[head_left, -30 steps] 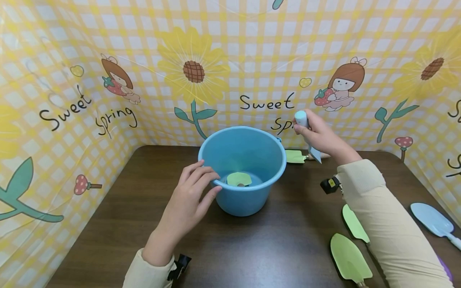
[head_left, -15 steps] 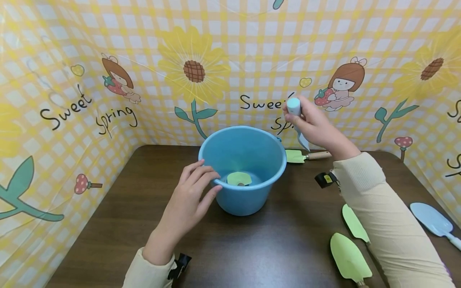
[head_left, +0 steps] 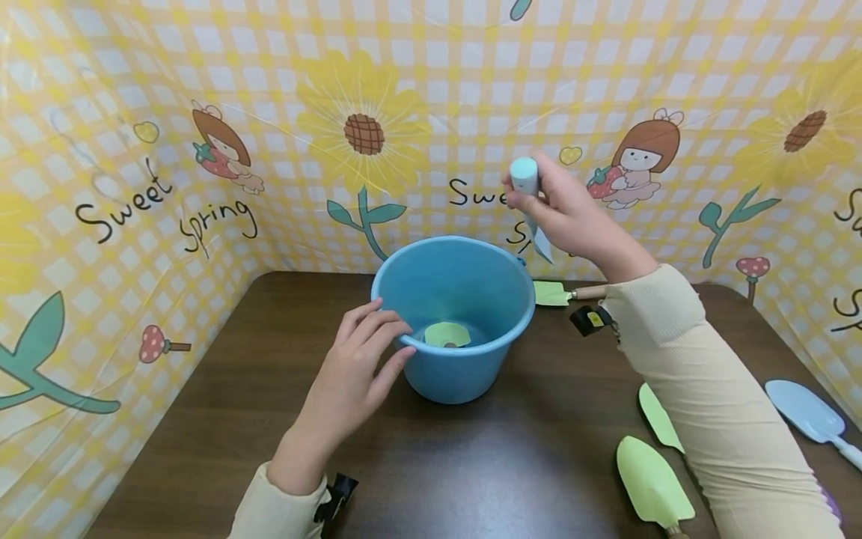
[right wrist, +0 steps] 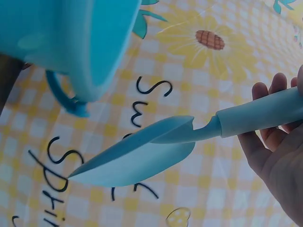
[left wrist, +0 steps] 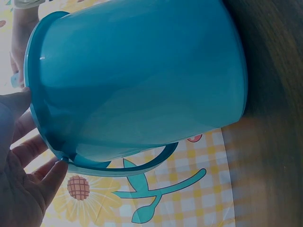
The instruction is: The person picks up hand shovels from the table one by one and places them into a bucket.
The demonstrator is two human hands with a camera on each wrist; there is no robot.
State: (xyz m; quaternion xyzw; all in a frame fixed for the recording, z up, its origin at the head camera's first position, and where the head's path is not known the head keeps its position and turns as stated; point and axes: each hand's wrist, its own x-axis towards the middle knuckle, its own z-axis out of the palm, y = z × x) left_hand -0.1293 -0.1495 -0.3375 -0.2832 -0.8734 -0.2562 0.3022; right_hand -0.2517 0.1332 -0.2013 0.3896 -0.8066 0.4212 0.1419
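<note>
A blue bucket (head_left: 453, 374) stands upright on the table, with a green blade (head_left: 446, 334) lying at its bottom. My left hand (head_left: 353, 367) holds the near-left rim, fingers over the edge and thumb against the outer wall; the left wrist view shows this grip on the bucket (left wrist: 142, 80) from the side. Above the bucket's right back side, my right hand (head_left: 572, 209) grips the handle of a light-blue hand trowel (head_left: 525, 180). In the right wrist view the trowel's blade (right wrist: 137, 156) points down, apart from the bucket's rim (right wrist: 85, 56).
Behind the bucket lies a green trowel (head_left: 552, 293) with a wooden handle. Right of centre are a wider green trowel (head_left: 649, 479) and a narrow green one (head_left: 660, 419), partly under my sleeve. A light-blue trowel (head_left: 808, 412) lies far right. A patterned cloth (head_left: 283, 150) surrounds the table.
My right hand has moved left and up with the light-blue trowel, closer to the bucket. My left hand and the bucket have stayed in place.
</note>
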